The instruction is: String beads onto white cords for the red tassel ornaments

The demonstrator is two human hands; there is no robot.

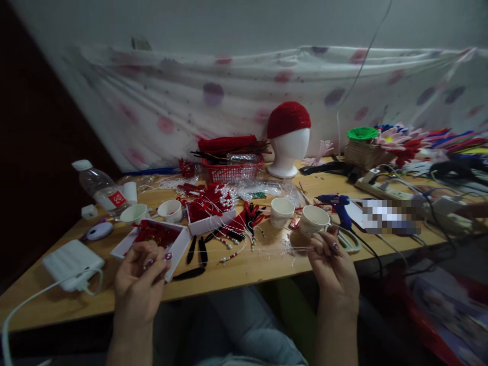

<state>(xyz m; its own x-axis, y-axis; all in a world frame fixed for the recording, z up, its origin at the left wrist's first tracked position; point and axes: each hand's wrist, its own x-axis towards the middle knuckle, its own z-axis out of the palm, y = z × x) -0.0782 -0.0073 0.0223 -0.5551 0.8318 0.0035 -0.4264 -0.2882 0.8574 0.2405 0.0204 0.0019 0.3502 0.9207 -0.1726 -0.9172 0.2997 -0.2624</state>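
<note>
My left hand (140,277) is closed in a pinch above the front of the table, beside a white box (179,256) with red pieces in it. My right hand (335,267) also pinches, in front of a paper cup (314,219). A fine, pale thread (263,249) stretches between the two hands over the table edge; its left end is too thin to follow clearly. Behind it lie beaded tassels (229,258) with white and red beads. Several black oval pieces (202,250) rest near my left hand.
A blue glue gun (339,206) with a cord stands at right, near a power strip (389,189). At the back are a red basket (232,173) and a white foam head (290,150) in a red cap. A plastic bottle (101,188) and white charger (72,262) occupy the left.
</note>
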